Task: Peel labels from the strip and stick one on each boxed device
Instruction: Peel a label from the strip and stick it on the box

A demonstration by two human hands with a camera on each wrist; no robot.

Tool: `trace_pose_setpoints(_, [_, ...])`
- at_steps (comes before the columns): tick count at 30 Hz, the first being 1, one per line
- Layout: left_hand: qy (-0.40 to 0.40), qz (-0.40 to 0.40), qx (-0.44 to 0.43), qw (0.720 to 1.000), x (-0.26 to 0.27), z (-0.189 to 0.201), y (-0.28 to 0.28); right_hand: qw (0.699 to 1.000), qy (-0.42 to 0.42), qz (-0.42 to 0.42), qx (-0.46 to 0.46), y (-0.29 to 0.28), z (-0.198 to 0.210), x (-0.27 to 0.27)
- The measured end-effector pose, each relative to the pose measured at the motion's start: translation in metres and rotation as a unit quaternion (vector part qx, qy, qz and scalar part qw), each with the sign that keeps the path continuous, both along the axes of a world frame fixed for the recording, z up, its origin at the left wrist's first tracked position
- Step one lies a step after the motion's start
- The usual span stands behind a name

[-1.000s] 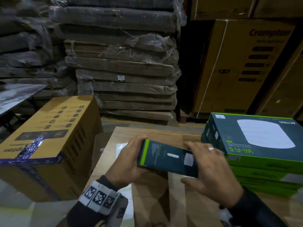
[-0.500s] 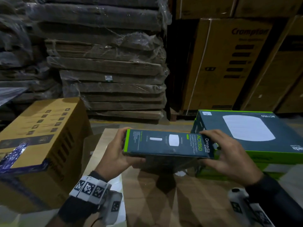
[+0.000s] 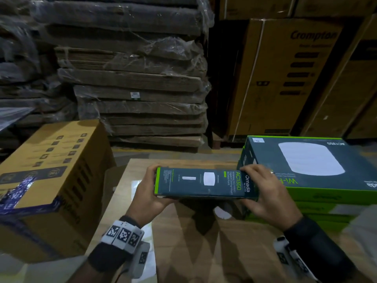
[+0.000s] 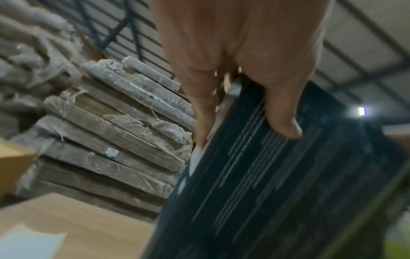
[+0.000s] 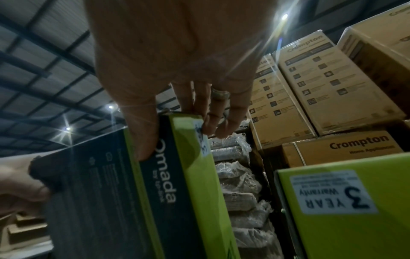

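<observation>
A dark green device box [image 3: 204, 183] marked Omada AC1350 is held level above the wooden table [image 3: 183, 242], its narrow side toward me. My left hand [image 3: 149, 190] grips its left end, thumb on the underside [image 4: 284, 126]. My right hand [image 3: 263, 193] grips the right end, thumb on the dark face [image 5: 144, 140], fingers over the green end [image 5: 188, 157], where a small white label [image 5: 203, 140] sits. A stack of like boxes [image 3: 306, 166] stands at the right; the top one carries a small white label [image 3: 258, 140] at its far corner. A white sheet [image 3: 134, 186] lies on the table, partly hidden.
A large yellow-brown carton [image 3: 47, 180] stands left of the table. Wrapped stacks of flat cardboard [image 3: 138, 88] rise behind. Tall Crompton cartons [image 3: 295, 74] fill the back right. A warranty sticker [image 5: 332, 192] shows on the stacked box's green side.
The box has been lifted and turned from tilted to level, and carried toward the stack at the right. Both hands keep their grip on its ends.
</observation>
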State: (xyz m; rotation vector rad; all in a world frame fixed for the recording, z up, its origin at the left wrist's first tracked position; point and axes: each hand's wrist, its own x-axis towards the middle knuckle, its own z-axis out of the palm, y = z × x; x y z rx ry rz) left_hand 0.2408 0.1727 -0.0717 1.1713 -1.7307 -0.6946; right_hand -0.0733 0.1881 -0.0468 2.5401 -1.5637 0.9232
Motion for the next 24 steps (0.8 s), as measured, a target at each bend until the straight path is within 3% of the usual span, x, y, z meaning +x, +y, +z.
trace_pose_setpoints(9, [-0.168,-0.033,-0.062,0.983,0.006,-0.069,0.009,1.000,0.011,-0.001,-0.028,0.022,-0.085,0.003])
trace_pose_setpoints(13, [-0.261,-0.071,-0.058,0.961,0.003,-0.097,0.019,0.996,0.072,-0.015,0.047,0.030,-0.118,0.002])
trace_pose_setpoints(18, [-0.311,-0.062,0.002,0.948,-0.013,-0.138,0.043,0.978,0.075,-0.084,0.177,0.044,-0.164,0.003])
trace_pose_setpoints(21, [-0.283,-0.003,0.062,0.957,-0.029,-0.148,0.056,0.973,0.040,-0.103,0.204,0.051,-0.186,0.010])
trace_pose_setpoints(24, [-0.244,0.040,0.198,0.948,-0.043,-0.147,0.065,0.966,0.002,-0.116,0.232,0.056,-0.204,0.014])
